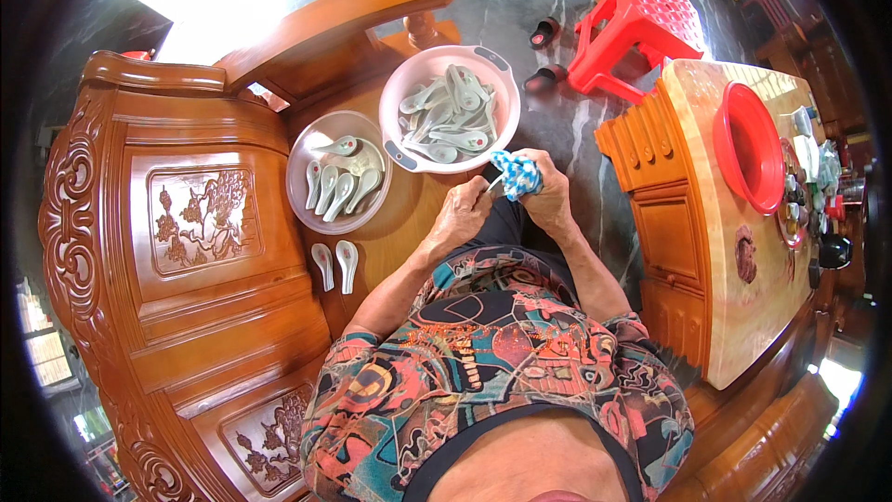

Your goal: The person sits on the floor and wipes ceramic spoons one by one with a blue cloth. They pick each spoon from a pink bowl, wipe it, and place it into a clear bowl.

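Note:
A blue-and-white cloth (517, 176) is bunched in my right hand (547, 188), above my lap. Close beside it, my left hand (463, 208) pinches the pale handle of what looks like a spoon (495, 183), its far end covered by the cloth. Just beyond my hands stands a pink-white basin (512, 108) heaped with white ceramic soup spoons (449, 111). To its left, a translucent plastic bowl (296, 202) holds several more such spoons (341, 192). Two small stacks of spoons (346, 266) lie side by side on the wooden bench seat (380, 251), nearer to me than the bowl.
The bench's carved backrest (202, 216) rises at left, its armrest (348, 10) beyond the basins. At right, a stone-topped table (725, 335) bears a red basin (726, 132) and a crowded tray (791, 223). A red plastic stool (627, 21) and black slippers (543, 33) are on the floor.

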The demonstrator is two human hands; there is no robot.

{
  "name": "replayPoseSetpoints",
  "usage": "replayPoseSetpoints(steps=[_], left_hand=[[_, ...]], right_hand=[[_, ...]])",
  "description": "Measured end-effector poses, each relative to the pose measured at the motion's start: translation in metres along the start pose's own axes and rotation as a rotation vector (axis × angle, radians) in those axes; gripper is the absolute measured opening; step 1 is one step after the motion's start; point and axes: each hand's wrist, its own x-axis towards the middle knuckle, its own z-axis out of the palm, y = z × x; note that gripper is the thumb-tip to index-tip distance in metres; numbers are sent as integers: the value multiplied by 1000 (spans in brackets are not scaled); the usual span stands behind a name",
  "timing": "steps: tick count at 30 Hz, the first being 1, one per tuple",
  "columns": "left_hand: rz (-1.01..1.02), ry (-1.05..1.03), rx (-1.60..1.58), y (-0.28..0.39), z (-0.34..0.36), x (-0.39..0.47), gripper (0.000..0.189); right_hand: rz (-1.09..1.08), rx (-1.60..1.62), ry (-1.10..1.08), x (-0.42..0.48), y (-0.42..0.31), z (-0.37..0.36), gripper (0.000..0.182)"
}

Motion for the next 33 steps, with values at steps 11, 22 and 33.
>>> replayPoseSetpoints(steps=[11,22,33], left_hand=[[-134,76,-391,15,20,1,20],[116,18,-57,18,7,-1,14],[157,0,343,24,-6,-3,14]], right_hand=[[387,808,232,-22,6,30,27],[167,50,13,-6,-16,-2,55],[-476,-508,-81,2,-3,-17,48]])
